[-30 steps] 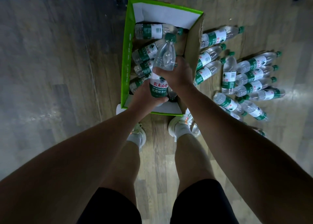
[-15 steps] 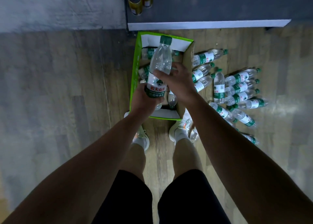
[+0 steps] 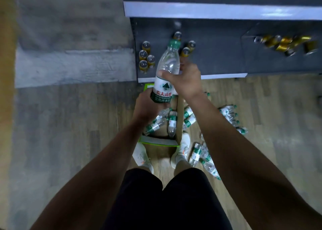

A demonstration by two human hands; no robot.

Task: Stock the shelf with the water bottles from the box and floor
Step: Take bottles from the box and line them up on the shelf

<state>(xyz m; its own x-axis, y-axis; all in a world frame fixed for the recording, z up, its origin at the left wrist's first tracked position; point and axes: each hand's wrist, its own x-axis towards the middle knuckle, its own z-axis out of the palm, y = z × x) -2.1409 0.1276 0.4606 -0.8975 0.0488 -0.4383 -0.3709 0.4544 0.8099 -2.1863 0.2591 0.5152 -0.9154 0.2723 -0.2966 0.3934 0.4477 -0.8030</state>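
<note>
**Head view, looking down.** One water bottle is held in the air, tilted slightly, in front of the lower shelf and above the far end of the green-edged box. Its green cap points toward the shelf. The base and lower label are gripped by the left hand, with the fingers curled round the underside. The clear upper body is clasped by the right hand; the thumb is laid across the front, and the fingers are wrapped behind, mostly hidden.

The boxed bottles are seen lying on their sides. The loose bottles are scattered on the wooden floor to the right of the box. Upright cans stand at the left end of the shelf, near the cap, and a blurred second group of cans is seen well to the right.

**Handling.** The bottle is judged to be full and sealed, so moderate weight is to be expected. The thin clear wall is likely to dent under a hard squeeze and may be slippery. The labelled band and the base are judged the firmer places to be held. A one-handed hold round the mid-body should suffice for setting it upright. The bare shelf between the two groups of cans appears suitable, though the nearer cans could be knocked on approach.
</note>
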